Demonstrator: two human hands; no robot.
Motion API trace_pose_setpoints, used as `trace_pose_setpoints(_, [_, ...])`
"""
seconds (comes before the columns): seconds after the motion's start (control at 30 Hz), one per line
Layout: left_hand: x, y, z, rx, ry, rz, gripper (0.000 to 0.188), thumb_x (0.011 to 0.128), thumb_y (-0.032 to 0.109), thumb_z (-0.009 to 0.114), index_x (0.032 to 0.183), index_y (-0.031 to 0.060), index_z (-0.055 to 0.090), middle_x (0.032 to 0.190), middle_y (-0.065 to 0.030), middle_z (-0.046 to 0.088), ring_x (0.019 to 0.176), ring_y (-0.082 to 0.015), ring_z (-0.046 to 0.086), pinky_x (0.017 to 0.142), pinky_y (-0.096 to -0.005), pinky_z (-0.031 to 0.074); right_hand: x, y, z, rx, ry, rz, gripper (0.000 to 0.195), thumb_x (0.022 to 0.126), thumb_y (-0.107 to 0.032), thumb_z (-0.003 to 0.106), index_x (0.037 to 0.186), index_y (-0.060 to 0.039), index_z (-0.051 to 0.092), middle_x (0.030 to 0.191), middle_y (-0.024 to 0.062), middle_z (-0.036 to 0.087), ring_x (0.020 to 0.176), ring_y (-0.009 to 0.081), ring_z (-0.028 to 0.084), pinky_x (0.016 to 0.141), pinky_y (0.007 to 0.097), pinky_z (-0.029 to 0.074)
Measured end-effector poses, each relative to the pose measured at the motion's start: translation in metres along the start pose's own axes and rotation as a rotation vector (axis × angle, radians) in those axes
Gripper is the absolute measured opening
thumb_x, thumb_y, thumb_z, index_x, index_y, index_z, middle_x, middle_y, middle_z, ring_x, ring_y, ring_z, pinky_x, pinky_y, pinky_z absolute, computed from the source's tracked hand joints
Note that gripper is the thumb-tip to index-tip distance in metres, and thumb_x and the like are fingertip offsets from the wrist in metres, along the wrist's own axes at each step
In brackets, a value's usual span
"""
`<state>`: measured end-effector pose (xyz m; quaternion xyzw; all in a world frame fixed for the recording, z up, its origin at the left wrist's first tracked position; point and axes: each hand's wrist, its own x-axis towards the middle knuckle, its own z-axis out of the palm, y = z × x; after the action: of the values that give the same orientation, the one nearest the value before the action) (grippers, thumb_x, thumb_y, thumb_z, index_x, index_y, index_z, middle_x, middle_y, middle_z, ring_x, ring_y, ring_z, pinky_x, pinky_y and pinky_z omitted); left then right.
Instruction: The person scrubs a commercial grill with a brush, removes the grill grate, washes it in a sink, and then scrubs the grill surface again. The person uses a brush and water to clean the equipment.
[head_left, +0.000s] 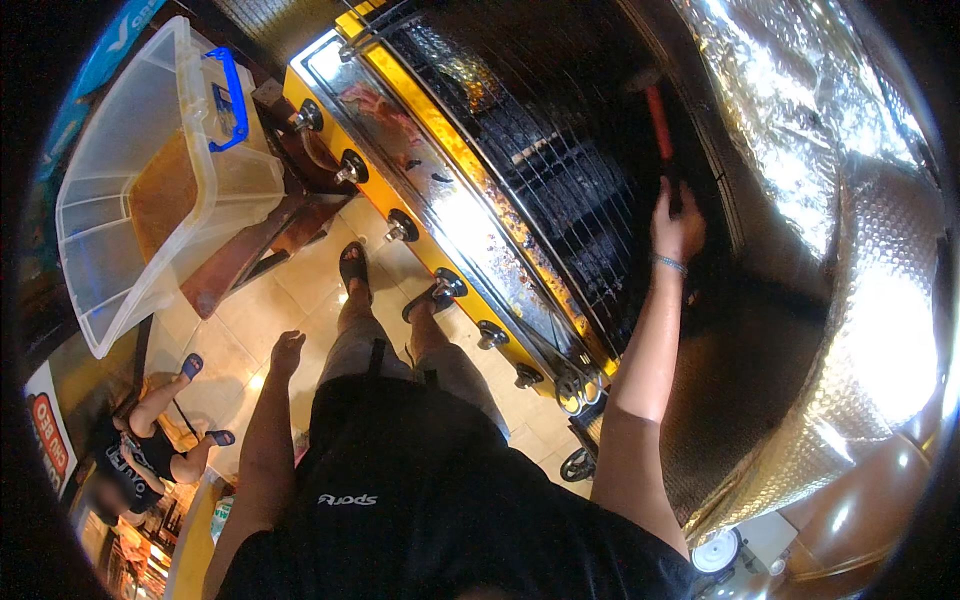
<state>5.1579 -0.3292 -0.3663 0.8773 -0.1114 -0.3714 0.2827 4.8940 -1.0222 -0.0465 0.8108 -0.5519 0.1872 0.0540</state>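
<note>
My right hand (679, 229) is shut around the dark lower end of a red-handled tool (658, 124). The tool's head lies in shadow, so its kind is unclear. It reaches over the far side of the wire grate (555, 180) on a long yellow gas grill (375, 187). My left hand (286, 352) hangs low at my side, away from the grill, with fingers loosely bent and nothing visible in it. Pinkish scraps (386, 112) that look like meat lie on the grill's metal front ledge (465, 217). Ring-handled scissors or tongs (574, 390) rest at its near end.
A clear plastic tub (135, 180) with a blue latch sits on a brown wooden stand (240, 259) at left. Foil-faced sheeting (870, 300) curves along the right. Several knobs (401, 226) jut from the grill's front. A seated person (142, 457) is at lower left.
</note>
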Motion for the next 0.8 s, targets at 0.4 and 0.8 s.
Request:
trace_pose_setpoints(0.4, [0.023, 0.049, 0.016, -0.093, -0.182, 0.075, 0.033, 0.085, 0.03, 0.063, 0.106, 0.0058, 0.059, 0.089, -0.0128, 0.066, 0.084, -0.019, 0.061, 0.075, -0.03, 0.047, 0.049, -0.064, 0.008, 0.086, -0.141, 0.019, 0.049, 0.083, -0.055, 0.051, 0.112, -0.017, 0.062, 0.097, 0.0159, 0.065, 0.09, 0.0363, 0.062, 0.076, 0.0397, 0.049])
trace_pose_setpoints(0.8, [-0.005, 0.02, 0.012, 0.322, -0.161, 0.286, 0.03, 0.086, 0.026, 0.061, 0.105, 0.0027, 0.059, 0.088, -0.0143, 0.066, 0.086, -0.0207, 0.063, 0.074, -0.0302, 0.049, 0.041, -0.033, 0.031, -0.001, -0.073, 0.046, 0.037, 0.085, -0.047, 0.054, 0.104, -0.0172, 0.065, 0.09, 0.0179, 0.064, 0.085, 0.038, 0.061, 0.07, 0.0415, 0.049])
